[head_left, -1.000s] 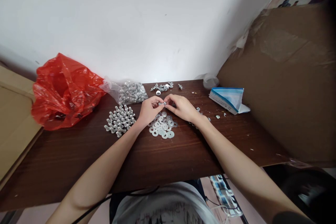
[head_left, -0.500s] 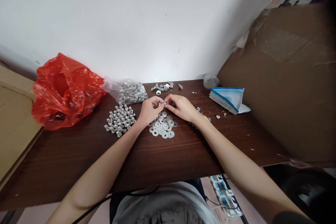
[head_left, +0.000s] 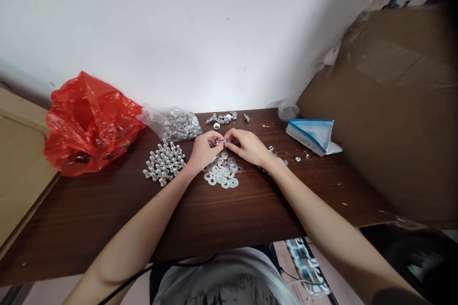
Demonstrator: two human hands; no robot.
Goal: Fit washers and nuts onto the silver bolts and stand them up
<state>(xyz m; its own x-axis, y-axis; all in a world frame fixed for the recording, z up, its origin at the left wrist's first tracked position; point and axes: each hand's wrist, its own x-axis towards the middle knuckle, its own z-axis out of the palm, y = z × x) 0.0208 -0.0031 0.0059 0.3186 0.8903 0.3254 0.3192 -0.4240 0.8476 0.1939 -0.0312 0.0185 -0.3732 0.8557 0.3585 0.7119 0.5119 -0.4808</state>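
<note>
Over the middle of the table, my left hand (head_left: 205, 150) pinches a small metal bolt (head_left: 221, 142) between thumb and fingers. My right hand (head_left: 248, 145) meets it fingertip to fingertip, closed on what looks like a nut (head_left: 225, 141) at the bolt's right end. The fingers partly cover both pieces. Just below the hands lies a pile of flat washers (head_left: 222, 171). Left of my left hand, a cluster of bolts (head_left: 164, 162) stands on their heads. Small loose nuts (head_left: 271, 149) lie by my right wrist, partly hidden.
Bolts with parts on them (head_left: 222, 118) lie near the wall, beside a clear bag of hardware (head_left: 182, 125). A red plastic bag (head_left: 89, 124) sits at left. To the right are a blue-and-white packet (head_left: 311, 134), a clear cup (head_left: 288, 110) and a large cardboard box (head_left: 393, 119).
Both hands stay in place with the bolt between them. The bolt looks slightly turned and less of it shows between the fingers. Nothing else on the table has moved.
</note>
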